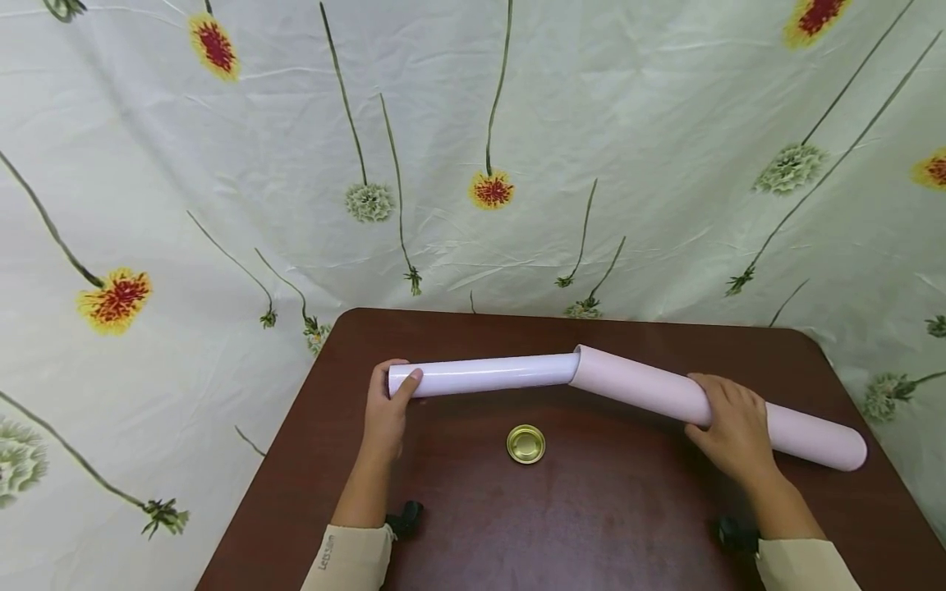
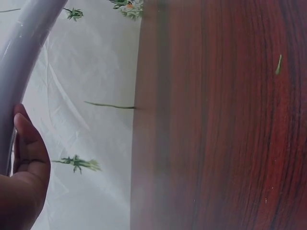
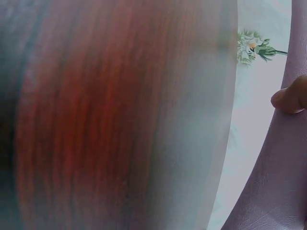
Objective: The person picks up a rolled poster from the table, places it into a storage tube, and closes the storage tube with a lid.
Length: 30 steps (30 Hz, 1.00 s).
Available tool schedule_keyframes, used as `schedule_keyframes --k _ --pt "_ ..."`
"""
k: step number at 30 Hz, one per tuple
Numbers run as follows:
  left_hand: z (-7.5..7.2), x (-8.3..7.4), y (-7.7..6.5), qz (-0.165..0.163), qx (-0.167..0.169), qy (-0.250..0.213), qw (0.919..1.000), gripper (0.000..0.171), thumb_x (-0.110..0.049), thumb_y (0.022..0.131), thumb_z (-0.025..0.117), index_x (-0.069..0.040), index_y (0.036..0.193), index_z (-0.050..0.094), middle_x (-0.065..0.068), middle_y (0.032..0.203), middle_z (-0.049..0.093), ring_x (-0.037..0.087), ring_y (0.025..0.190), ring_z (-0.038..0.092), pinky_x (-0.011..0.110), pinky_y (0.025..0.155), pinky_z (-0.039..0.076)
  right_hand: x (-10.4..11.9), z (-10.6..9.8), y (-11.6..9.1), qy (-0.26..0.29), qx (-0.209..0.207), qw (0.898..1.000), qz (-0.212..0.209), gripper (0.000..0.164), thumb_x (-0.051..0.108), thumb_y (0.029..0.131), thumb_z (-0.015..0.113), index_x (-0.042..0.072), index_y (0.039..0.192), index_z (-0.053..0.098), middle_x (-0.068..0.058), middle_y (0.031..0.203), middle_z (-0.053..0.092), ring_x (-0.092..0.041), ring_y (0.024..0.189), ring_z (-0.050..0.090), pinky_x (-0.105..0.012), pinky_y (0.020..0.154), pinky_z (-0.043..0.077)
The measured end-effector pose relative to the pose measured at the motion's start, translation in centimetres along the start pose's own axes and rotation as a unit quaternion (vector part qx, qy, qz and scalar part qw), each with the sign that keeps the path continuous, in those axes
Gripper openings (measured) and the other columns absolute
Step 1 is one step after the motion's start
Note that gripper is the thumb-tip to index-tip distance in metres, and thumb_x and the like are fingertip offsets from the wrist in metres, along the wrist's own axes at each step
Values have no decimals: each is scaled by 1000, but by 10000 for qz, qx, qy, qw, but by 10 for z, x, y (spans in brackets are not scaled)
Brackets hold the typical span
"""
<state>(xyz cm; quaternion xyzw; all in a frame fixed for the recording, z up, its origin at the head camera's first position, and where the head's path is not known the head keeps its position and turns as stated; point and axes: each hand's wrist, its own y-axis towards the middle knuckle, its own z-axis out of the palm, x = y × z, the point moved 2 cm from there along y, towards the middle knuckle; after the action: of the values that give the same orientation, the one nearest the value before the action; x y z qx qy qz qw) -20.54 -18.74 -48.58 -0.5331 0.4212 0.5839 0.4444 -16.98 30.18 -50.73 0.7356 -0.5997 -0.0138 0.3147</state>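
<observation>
My left hand (image 1: 386, 410) grips a glossy white roll (image 1: 488, 375) near its left end, the thumb on the front side. The roll's right end goes into the open mouth of a wider pale pink tube (image 1: 636, 382); how far inside it reaches is hidden. Around the middle of that tube curls my right hand (image 1: 732, 423). The two pieces meet at a slight angle. In the left wrist view the white roll (image 2: 19, 62) runs past the left thumb. The right wrist view shows the right thumb (image 3: 290, 98) against the pink tube (image 3: 273, 182).
A small round gold lid-like dish (image 1: 526, 444) sits on the dark reddish-brown table (image 1: 576, 525), in front of the roll. Behind and beside the table hangs a pale flower-printed cloth (image 1: 429, 98). A dark wrist device (image 1: 405, 519) is by the left sleeve.
</observation>
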Motion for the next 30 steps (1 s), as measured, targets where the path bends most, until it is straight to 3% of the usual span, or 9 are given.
schedule_keyframes --k 4,15,23,30 --pt "1 1 2 119 -60 -304 9995 47 -8 96 67 -2 135 41 0 110 53 10 87 59 32 72 56 0 1 -1 -9 10 10000 -57 77 2 60 85 8 130 55 -20 125 60 -42 118 49 -63 95 29" --pt "4 4 2 362 -349 -685 9964 48 -1 92 70 -14 129 43 3 112 52 10 86 61 29 72 59 2 1 -4 -27 48 9999 -147 80 1 59 87 8 131 55 -20 125 60 -42 118 50 -62 96 29" --pt "7 3 -1 408 -388 -626 9964 50 -1 92 70 -8 135 44 1 115 54 9 86 61 25 72 58 6 3 -6 10 100 9998 -180 81 0 57 88 8 131 55 -21 124 60 -43 117 51 -62 96 29" --pt "9 4 -2 259 -322 -702 9967 50 -2 93 69 -5 137 46 -2 116 59 8 89 61 24 75 56 7 3 -8 19 128 9998 -178 82 -1 58 89 8 132 55 -20 125 60 -42 118 50 -61 97 29"
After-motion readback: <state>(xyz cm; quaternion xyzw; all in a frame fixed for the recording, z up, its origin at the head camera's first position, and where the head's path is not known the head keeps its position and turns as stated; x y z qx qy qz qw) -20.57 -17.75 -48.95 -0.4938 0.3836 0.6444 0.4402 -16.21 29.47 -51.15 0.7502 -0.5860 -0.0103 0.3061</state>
